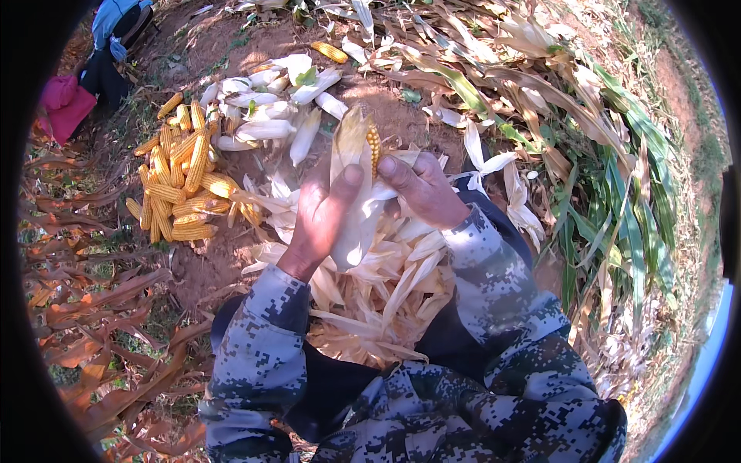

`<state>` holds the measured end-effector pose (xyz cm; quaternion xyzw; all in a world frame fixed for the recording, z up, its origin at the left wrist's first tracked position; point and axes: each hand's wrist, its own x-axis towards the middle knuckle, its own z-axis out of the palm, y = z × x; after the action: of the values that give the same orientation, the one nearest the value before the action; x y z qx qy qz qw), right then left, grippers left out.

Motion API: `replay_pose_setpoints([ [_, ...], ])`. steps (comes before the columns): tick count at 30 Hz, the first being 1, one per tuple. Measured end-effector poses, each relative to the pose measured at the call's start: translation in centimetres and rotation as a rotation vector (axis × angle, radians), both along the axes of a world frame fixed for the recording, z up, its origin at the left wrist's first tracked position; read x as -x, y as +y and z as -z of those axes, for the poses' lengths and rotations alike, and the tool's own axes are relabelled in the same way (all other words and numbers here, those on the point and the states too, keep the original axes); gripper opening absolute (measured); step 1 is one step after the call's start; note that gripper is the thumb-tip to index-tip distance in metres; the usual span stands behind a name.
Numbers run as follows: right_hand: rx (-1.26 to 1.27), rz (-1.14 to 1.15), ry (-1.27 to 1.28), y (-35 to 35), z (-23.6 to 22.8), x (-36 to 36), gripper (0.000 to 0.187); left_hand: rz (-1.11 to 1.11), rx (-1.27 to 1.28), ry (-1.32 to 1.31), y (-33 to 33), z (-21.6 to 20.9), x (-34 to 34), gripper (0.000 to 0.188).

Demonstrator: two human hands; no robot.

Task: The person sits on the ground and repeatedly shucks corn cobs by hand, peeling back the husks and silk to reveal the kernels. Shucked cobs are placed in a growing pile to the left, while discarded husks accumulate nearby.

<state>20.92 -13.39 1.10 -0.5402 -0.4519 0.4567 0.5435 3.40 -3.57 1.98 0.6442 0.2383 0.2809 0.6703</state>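
Head-worn fisheye, facing down, close above left hand [312, 214], right hand [426, 191].

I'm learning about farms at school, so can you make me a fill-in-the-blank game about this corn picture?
1. The left hand has its thumb on the pale papery ____ of a corn ear.
2. The right hand is beside that ear's exposed rows of yellow ____.
3. The bare yellow ears lie to the ____ of the pale-husked ears.
4. The sleeves have a blocky ____ pattern.

Missing words: husk; kernels; left; camouflage.
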Motion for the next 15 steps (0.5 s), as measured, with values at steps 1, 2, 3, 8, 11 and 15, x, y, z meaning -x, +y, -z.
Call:
replay_pose_setpoints([
  [1, -0.023, 0.024, 0.038, 0.1, 0.3, 0.4, 0.059, -0.029, -0.011, -0.036, -0.3, 0.0, -0.2, 0.060],
  [2, -0.043, 0.024, -0.060, 0.4, 0.7, 0.7, 0.054, -0.084, -0.052, -0.005, -0.6, 0.0, -0.2, 0.058],
  [3, -0.078, 0.051, -0.131, 0.7, 1.1, 1.2, 0.052, -0.120, -0.089, 0.045, -0.6, 0.1, -0.4, 0.056],
  [8, -0.245, -0.071, -0.359, 0.5, 1.7, 2.6, 0.032, -0.314, -0.006, 0.072, 2.3, 1.8, -0.8, 0.050],
  [11, -0.345, -0.375, -0.540, -0.6, 1.0, 4.5, 0.028, -0.561, 0.468, 0.060, 7.9, 2.6, 0.2, 0.050],
  [15, -0.340, -0.528, -0.458, -1.6, 0.5, 8.2, 0.024, -0.601, 0.319, 0.093, 10.7, 2.9, 2.8, 0.052],
])
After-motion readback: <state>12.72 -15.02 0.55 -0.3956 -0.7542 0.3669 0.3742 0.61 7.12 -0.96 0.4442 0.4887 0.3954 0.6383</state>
